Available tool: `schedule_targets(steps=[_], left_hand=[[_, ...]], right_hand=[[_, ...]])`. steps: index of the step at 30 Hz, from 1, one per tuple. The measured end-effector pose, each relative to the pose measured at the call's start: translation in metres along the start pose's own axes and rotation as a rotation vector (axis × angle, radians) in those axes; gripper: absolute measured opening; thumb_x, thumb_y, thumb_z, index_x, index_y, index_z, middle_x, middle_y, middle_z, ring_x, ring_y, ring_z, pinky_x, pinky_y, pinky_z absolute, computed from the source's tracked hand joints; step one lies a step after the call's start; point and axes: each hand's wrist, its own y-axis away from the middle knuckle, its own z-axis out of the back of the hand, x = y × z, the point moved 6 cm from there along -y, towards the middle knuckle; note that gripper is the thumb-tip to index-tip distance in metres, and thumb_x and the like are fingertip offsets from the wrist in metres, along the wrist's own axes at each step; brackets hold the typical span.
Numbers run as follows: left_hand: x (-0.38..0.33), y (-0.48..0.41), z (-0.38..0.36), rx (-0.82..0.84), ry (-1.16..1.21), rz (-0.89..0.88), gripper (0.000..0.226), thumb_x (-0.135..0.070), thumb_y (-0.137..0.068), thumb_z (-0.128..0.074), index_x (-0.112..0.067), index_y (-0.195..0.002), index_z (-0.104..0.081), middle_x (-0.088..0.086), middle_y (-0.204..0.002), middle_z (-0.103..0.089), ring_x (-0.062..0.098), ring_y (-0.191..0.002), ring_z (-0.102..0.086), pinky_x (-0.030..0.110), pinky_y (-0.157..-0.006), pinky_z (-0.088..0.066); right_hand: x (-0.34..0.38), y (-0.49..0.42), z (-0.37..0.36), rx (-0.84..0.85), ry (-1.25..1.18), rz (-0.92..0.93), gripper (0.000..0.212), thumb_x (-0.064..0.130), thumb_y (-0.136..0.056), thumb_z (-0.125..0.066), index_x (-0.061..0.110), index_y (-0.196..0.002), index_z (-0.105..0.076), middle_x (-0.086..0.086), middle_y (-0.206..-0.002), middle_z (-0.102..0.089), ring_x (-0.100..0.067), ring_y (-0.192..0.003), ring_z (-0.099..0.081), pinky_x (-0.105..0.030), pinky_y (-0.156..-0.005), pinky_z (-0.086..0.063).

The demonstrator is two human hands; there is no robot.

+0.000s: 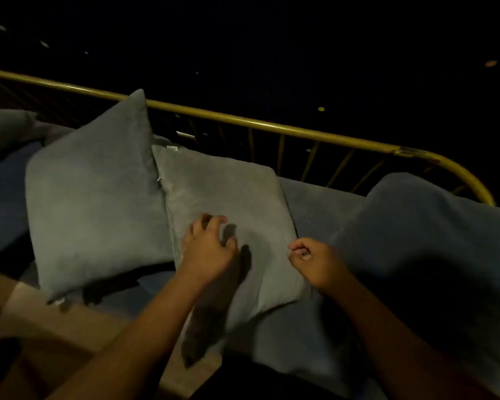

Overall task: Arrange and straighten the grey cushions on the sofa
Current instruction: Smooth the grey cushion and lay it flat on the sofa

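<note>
Head view, dim light, looking down at a sofa with a blue-grey seat pad [315,209]. The landmark is the middle grey cushion [231,197], lying nearly flat on the seat pad with its far edge toward the back rail.

Left of it, and touching it along one side, a second grey cushion [96,197] stands tilted up, its top corner leaning against the yellow metal rail [243,121]. That rail runs behind both cushions from upper left to right, then curves down at the right end; thin yellow bars [312,163] drop from it behind the middle cushion. Right of the middle cushion, well apart, a larger blue-grey bolster or cushion [422,223] rises from the seat. Far left, the edge of another grey cushion [3,125] is partly cut off.

The left hand [208,249] rests on the middle cushion near its left seam, fingers spread and curled loosely, gripping nothing. The right hand [315,259] is at the cushion's right edge, fingers curled in a narrow pinch; whether it holds fabric cannot be told.

Below the cushions, near the front edge of the sofa, tan floor [41,319] shows. Beyond the rail is darkness.
</note>
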Motion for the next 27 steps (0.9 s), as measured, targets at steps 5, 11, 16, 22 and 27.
schedule_targets(steps=[5,11,16,22,27], left_hand=[[0.047,-0.048,0.001,-0.109,0.015,0.16,0.06,-0.049,-0.083,-0.052,-0.041,-0.138,-0.028,0.007,-0.158,0.0,0.042,-0.141,-0.001,0.062,-0.111,-0.012],[0.066,-0.062,-0.027,-0.224,-0.113,0.231,0.076,-0.07,-0.075,-0.032,-0.047,-0.142,-0.003,0.011,-0.158,-0.003,0.044,-0.14,-0.009,0.064,-0.105,-0.019],[0.065,-0.073,-0.037,-0.276,-0.116,0.285,0.075,-0.066,-0.074,-0.04,-0.043,-0.14,-0.013,0.011,-0.157,-0.007,0.043,-0.139,-0.013,0.064,-0.105,-0.019],[0.05,-0.082,-0.038,-0.409,0.02,0.443,0.07,-0.069,-0.072,-0.044,-0.051,-0.135,-0.021,0.006,-0.159,0.004,0.039,-0.143,0.0,0.057,-0.112,-0.008],[0.045,-0.075,-0.038,-0.468,0.043,0.406,0.07,-0.068,-0.074,-0.05,-0.051,-0.136,-0.022,0.016,-0.156,-0.009,0.038,-0.14,-0.017,0.055,-0.111,-0.023]], right_hand=[[-0.005,-0.058,-0.027,0.014,0.16,-0.096,0.022,0.018,-0.088,-0.058,0.011,-0.108,-0.063,-0.007,-0.102,-0.068,-0.023,-0.092,-0.062,-0.016,-0.069,-0.035],[-0.046,-0.119,-0.04,0.029,0.08,-0.302,0.05,0.029,-0.089,-0.056,0.02,-0.137,-0.044,-0.014,-0.141,-0.044,-0.03,-0.124,-0.045,-0.023,-0.087,-0.029],[-0.076,-0.169,-0.049,0.042,-0.099,-0.334,0.069,0.043,-0.086,-0.061,0.017,-0.143,-0.035,-0.013,-0.148,-0.037,-0.03,-0.133,-0.037,-0.03,-0.105,-0.029],[-0.111,-0.197,-0.065,0.102,-0.305,-0.464,0.1,0.086,-0.058,-0.049,0.041,-0.144,-0.023,-0.003,-0.147,-0.041,-0.029,-0.128,-0.045,-0.046,-0.105,-0.039],[-0.111,-0.193,-0.072,0.107,-0.454,-0.426,0.088,0.081,-0.065,-0.053,0.045,-0.141,-0.028,-0.001,-0.143,-0.045,-0.026,-0.122,-0.049,-0.047,-0.103,-0.041]])
